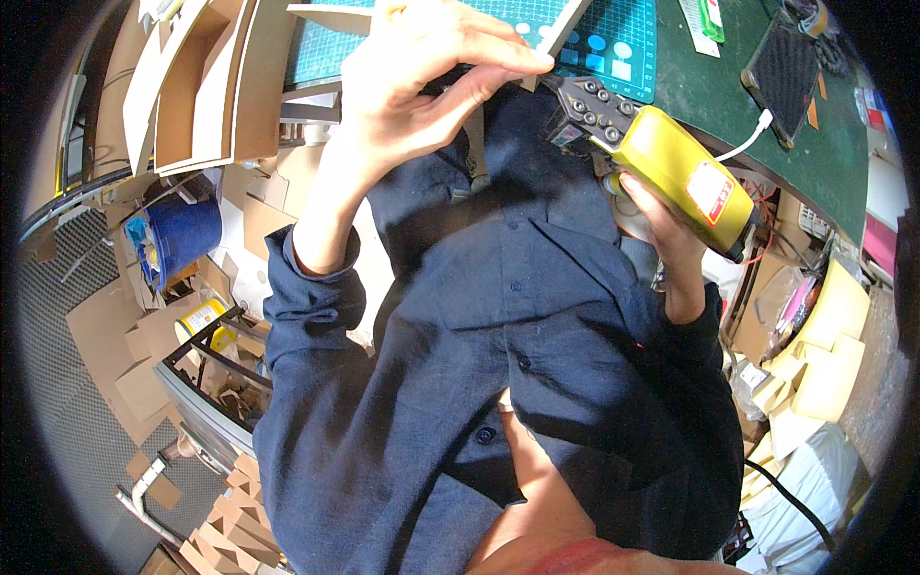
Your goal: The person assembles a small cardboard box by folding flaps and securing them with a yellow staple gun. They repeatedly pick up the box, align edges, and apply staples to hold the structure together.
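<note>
Right hand (656, 225) gripping yellow power tool (685, 177), upper right of frame, long axis slanting toward upper left. Left hand (422, 81) pinching pale card edge (561, 29), upper centre, just beside tool's dark nose.

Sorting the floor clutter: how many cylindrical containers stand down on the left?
2: a blue bucket beside the cardboard scraps, and a yellow-and-white can just below it, by the black frame. Others may be hidden under cardboard.
</note>
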Action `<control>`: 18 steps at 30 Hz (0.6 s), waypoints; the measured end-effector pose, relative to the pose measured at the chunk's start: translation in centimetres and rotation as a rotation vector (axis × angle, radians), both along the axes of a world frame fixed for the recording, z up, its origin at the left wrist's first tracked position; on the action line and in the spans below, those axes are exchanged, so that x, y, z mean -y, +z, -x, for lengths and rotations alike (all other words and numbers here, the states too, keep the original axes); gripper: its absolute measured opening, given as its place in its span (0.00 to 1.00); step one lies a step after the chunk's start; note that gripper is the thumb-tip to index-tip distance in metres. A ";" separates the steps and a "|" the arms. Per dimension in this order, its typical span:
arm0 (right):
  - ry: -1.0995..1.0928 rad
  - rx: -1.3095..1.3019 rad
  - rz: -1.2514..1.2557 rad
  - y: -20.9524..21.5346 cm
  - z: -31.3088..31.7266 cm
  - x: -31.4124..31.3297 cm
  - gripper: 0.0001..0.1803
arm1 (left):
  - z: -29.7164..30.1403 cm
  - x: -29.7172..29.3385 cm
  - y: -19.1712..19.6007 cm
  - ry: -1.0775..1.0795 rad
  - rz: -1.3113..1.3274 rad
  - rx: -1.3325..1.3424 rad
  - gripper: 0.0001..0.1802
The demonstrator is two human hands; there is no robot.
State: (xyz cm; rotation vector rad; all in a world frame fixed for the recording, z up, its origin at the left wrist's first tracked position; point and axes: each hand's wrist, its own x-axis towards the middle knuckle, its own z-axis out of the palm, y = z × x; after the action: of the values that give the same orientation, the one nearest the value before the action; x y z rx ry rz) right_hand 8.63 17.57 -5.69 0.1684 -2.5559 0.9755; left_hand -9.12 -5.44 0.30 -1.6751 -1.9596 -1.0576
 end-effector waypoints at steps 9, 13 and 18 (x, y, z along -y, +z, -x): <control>-0.055 0.083 0.259 0.2 -0.1 0.5 0.22 | 0.0 0.0 0.1 0.016 0.007 -0.015 0.12; -0.016 0.034 0.323 -0.2 -0.1 0.6 0.22 | -0.1 -0.1 0.1 0.009 -0.008 0.004 0.12; -0.004 0.040 0.288 -0.9 -0.6 -0.3 0.24 | 0.5 0.1 -0.3 -0.021 -0.003 0.011 0.13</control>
State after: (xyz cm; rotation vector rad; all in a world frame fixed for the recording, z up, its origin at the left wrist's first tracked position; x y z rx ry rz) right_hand 9.19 17.86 -6.56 0.0621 -2.4145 1.3424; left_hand -9.58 -5.51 0.04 -1.6949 -1.9502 -1.0791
